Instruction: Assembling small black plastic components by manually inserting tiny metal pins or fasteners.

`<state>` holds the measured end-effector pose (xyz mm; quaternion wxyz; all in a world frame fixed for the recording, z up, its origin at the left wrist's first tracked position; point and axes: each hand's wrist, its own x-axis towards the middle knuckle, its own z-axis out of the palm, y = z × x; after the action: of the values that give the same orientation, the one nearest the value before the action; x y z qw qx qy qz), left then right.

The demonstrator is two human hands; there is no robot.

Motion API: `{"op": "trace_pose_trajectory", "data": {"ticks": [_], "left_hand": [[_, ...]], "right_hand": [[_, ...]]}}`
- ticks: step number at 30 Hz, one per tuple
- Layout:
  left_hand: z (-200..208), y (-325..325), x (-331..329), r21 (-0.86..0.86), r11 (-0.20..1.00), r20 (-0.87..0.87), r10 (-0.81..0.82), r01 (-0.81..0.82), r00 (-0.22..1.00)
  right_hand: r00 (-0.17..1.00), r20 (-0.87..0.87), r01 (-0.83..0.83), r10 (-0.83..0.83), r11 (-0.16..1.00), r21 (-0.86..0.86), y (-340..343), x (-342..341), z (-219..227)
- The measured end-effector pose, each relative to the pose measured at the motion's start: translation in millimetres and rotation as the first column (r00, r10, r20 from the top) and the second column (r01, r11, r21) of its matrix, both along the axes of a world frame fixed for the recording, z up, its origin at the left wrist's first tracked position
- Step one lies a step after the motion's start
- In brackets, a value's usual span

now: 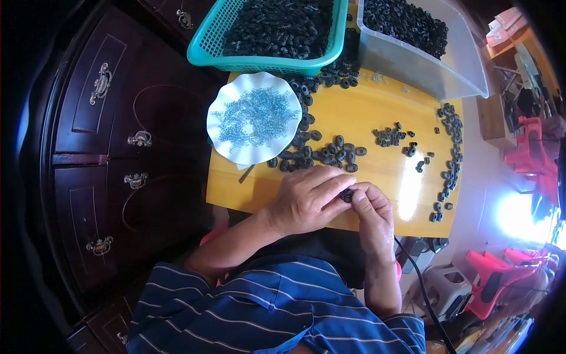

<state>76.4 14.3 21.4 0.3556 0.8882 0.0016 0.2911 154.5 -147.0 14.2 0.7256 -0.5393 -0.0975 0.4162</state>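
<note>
Striped shirt (277, 312); left hand (309, 197) and right hand (374, 218) pinch black piece (347, 195), apparently between fingertips.

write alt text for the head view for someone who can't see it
A person's left hand and right hand hold a small black rounded part at the near edge of a yellow wooden table. Beyond are a white scalloped plate of small bluish pieces, a green plastic basket and a translucent plastic bin, both holding dark pieces.

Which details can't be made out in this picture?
Head view: black part, mostly covered by the fingers.
Head view: far rim of the teal basket, cut off by the top edge.
Head view: bluish pieces on the white plate, too small and crowded to count.
</note>
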Motion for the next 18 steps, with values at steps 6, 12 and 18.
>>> {"op": "trace_pose_trajectory", "data": {"ticks": [6, 12, 18], "left_hand": [[0.8, 2.3, -1.6, -0.015, 1.000, 0.010, -0.020, 0.020, 1.000], [0.8, 0.9, -1.5, -0.053, 0.998, -0.007, -0.020, 0.019, 1.000], [-0.6, 0.1, -0.8, -0.060, 0.998, 0.011, -0.028, 0.029, 1.000]], "right_hand": [[0.999, -0.028, -0.029, 0.029, 0.999, -0.020, -0.2, -1.4, 2.7], [0.999, -0.037, -0.024, 0.024, 1.000, -0.002, 0.3, -2.1, 2.3], [0.998, -0.039, -0.041, 0.042, 0.999, 0.007, -1.7, -0.7, 0.7]]}}
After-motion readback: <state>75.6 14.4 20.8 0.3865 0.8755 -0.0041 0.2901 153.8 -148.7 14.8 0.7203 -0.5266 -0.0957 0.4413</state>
